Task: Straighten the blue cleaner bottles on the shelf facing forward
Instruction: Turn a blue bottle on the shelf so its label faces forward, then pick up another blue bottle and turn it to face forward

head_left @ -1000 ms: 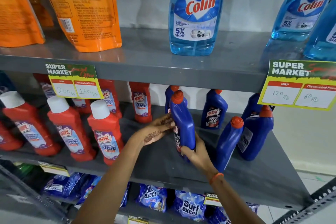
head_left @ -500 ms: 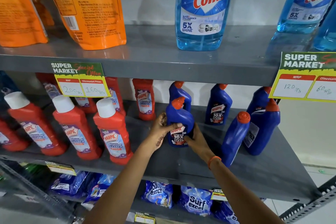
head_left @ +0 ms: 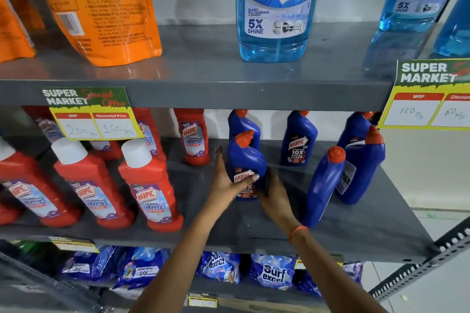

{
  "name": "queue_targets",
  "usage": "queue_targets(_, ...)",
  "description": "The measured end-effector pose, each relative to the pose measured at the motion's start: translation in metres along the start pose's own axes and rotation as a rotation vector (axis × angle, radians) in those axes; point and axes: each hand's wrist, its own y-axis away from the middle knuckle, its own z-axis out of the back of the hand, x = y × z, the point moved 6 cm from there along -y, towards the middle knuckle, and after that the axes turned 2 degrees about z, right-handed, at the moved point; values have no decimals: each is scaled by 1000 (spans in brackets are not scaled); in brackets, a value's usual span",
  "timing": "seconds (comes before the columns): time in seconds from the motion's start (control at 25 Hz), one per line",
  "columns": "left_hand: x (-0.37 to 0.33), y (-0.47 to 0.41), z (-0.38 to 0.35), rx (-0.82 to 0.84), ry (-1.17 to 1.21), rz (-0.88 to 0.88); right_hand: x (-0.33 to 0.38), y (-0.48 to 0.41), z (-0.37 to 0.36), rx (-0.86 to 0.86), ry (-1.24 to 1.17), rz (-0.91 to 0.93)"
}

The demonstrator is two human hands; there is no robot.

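Both hands clasp one blue bottle [head_left: 245,160] on the shelf [head_left: 356,223]: left hand [head_left: 226,183] covers its label, right hand [head_left: 273,192] blurred

Glossy plastic bottles on painted grey metal shelf [head_left: 356,221]

Blue cleaner bottle [head_left: 244,160]: smooth shiny plastic, paper-look label, orange-red cap. Red bottles [head_left: 152,185] glossy too, white caps matt. Shelf surface smooth, semi-gloss, faint reflections near its front edge. Price tag [head_left: 89,114] paper. Orange pouch [head_left: 101,7] shiny film.
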Motion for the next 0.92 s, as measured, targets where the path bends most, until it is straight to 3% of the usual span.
queue_targets(0.12,-31,23,-12,-181,-359,-286,43,35,31,-306,4,212)
queue_targets(0.28,-74,51,-43,-250,-337,-539,85,79,86,-565,-12,542)
queue_targets(0.44,-75,61,-90,-163,-296,-572,50,88,127,-690,13,560)
queue_targets(0.64,-61,52,-139,-23,-230,-335,-48,55,136,-456,-69,216)
queue_targets(0.8,-66,41,-157,-165,-360,-201,-92,40,122,-114,-143,-6)
queue_targets(0.92,-69,27,-152,-165,-392,-133,-97,32,122,35,-160,-57)
